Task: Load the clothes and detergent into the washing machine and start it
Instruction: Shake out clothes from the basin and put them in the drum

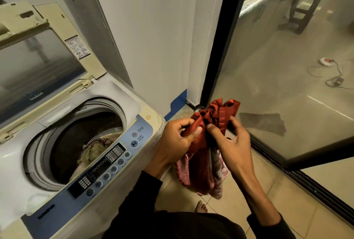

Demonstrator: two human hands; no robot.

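I hold the red cloth with both hands: left hand and right hand pinch it, right of the open washer, above the floor.

The light is dim and warm, yellowish over the white wall and the floor tiles. The glass door is hazy, with soft reflections and a bright streak low on its right; the room behind it looks milky and out of focus. The raised lid of the washing machine shows smeared glare. The drum's depth is dark. Wide-angle distortion bends the door frame and wall edges, most strongly toward the borders. Both hands look slightly soft, and the bottom edge falls into shadow.
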